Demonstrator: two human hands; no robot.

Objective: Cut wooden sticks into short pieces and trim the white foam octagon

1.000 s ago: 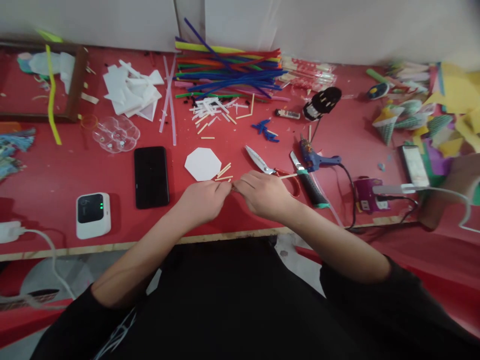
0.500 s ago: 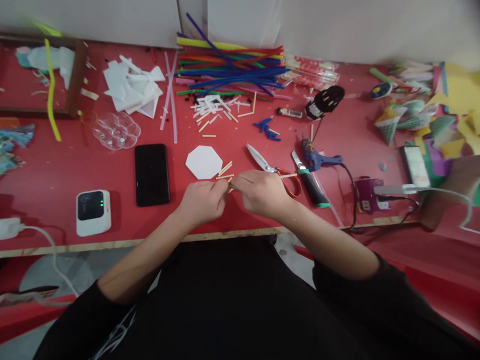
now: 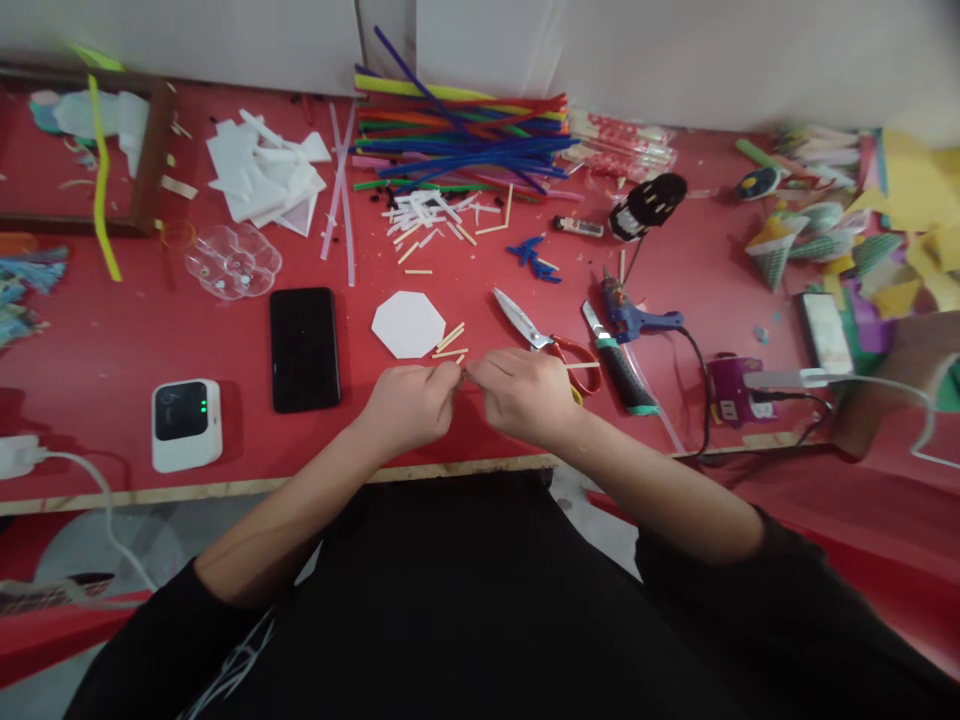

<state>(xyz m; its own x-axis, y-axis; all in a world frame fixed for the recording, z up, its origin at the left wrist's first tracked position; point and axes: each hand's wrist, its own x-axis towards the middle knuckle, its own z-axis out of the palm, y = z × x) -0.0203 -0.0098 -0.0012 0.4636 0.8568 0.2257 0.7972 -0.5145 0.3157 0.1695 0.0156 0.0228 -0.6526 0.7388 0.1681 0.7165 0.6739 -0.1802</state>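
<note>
Left hand (image 3: 409, 405) and right hand (image 3: 525, 395) meet fingertip to fingertip, both pinched on a thin stick (image 3: 463, 375), near the white octagon (image 3: 407, 324) on the bench (image 3: 112, 340).

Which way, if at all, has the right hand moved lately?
Yes, slightly toward the person: the right hand now hides less of the scissors handle.

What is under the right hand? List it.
The red handle of the scissors is partly covered by the right hand; a thin stick pokes out beside it. What the fingers pinch is hidden.
</note>
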